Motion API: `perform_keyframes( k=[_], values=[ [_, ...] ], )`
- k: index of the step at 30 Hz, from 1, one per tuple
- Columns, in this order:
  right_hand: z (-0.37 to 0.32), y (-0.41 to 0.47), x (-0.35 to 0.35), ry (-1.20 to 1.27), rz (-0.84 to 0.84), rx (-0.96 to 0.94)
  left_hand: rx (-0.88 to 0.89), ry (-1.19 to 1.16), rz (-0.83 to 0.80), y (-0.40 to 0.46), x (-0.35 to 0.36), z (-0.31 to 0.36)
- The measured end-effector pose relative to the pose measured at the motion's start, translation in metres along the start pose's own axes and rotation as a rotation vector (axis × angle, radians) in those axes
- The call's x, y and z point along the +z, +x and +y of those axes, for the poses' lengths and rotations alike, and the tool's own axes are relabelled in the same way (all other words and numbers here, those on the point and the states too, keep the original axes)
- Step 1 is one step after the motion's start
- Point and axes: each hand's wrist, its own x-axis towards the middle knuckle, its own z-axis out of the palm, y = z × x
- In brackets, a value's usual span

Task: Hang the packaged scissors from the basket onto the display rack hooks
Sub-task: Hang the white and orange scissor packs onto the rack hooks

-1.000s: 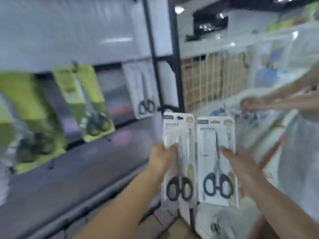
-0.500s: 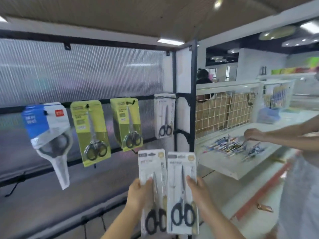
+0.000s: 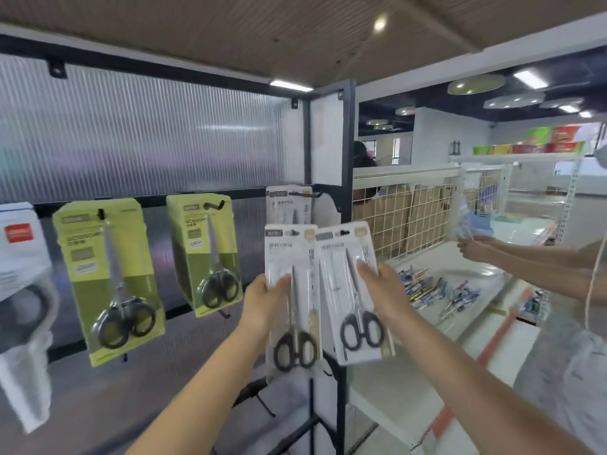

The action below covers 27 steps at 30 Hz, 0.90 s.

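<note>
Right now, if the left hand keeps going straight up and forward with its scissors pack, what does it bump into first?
Probably the white scissors packs already hanging on the hook just above. The left hand holds its own pack right below them, though how far back they hang is hard to judge.
</note>
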Motion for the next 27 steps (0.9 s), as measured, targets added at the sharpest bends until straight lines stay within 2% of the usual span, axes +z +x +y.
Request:
perform_keyframes(
  k=[10, 27],
  values=[
    [-0.034, 0.066, 0.019, 0.043, 0.040, -0.066, 0.060, -0.107, 0.045, 0.049, -0.012, 0.009],
    [-0.032, 0.108, 0.055, 0.084, 0.005, -0.037, 0.025, -0.068, 0.047, 0.072, -0.015, 0.003]
  ],
)
